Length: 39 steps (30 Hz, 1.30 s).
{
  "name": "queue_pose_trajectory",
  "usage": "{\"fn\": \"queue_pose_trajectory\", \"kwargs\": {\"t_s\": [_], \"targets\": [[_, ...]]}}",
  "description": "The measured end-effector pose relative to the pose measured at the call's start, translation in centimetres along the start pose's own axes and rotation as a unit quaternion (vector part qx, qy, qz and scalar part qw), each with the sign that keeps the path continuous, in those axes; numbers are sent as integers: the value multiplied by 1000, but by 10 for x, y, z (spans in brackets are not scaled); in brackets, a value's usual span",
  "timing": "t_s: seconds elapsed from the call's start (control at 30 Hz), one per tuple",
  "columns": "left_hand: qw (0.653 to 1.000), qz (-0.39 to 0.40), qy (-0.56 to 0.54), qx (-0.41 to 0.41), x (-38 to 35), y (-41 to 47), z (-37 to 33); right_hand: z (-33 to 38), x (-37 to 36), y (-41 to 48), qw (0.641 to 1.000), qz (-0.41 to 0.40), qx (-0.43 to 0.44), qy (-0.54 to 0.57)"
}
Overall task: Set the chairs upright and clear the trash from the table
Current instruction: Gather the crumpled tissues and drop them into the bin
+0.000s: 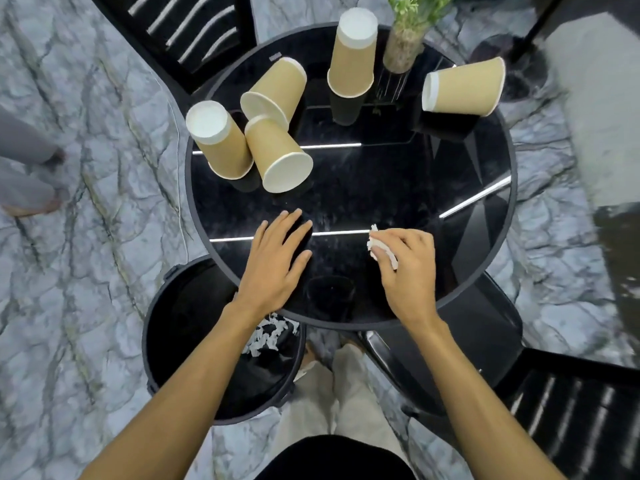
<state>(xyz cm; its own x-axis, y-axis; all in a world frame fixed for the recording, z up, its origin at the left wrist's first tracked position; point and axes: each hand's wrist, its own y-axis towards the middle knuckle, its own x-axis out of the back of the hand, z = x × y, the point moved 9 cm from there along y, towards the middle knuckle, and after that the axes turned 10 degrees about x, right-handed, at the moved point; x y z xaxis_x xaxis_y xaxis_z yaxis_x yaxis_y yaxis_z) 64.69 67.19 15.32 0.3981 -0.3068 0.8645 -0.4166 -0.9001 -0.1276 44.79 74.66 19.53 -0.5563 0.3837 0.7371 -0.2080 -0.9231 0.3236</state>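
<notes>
Tissue [379,247] wadded in my right hand [408,271] at table [485,292] near edge, left hand [277,265] spread flat beside; I'd keep it bunched tight, drop into bin [173,341] below edge, 5 cups [277,154] follow.

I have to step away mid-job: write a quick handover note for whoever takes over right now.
Left hand: open, flat on the black table, holding nothing.
Right hand: grip closed on a crumpled paper scrap, near the table's front edge.
Black bin sits on the floor front-left of the table; torn paper is already in it.
Left: bin the scrap, then five paper cups, two upside down, three on their sides. The plant stays.
Chairs appear only partly; I cannot tell their state.
</notes>
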Motion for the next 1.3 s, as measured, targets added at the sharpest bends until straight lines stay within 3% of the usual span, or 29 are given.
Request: {"fn": "queue_pose_trajectory", "kwargs": {"t_s": [0.2,0.5,0.7,0.9,1.3], "targets": [[1000,12,4,-18,-19,19,-27,-27,-15,-16,996,78,4,-32],[1000,14,8,-19,-28,22,-38,-31,2,-10,999,38,-13,34],[1000,5,5,-27,-25,30,-51,-55,35,-6,998,-13,-64,12],[999,6,40,-16,-42,31,-51,-73,13,-9,994,81,-78,-6],[999,-3,42,-17,-43,29,-51,-67,8,-4,997,60,-42,25]]}}
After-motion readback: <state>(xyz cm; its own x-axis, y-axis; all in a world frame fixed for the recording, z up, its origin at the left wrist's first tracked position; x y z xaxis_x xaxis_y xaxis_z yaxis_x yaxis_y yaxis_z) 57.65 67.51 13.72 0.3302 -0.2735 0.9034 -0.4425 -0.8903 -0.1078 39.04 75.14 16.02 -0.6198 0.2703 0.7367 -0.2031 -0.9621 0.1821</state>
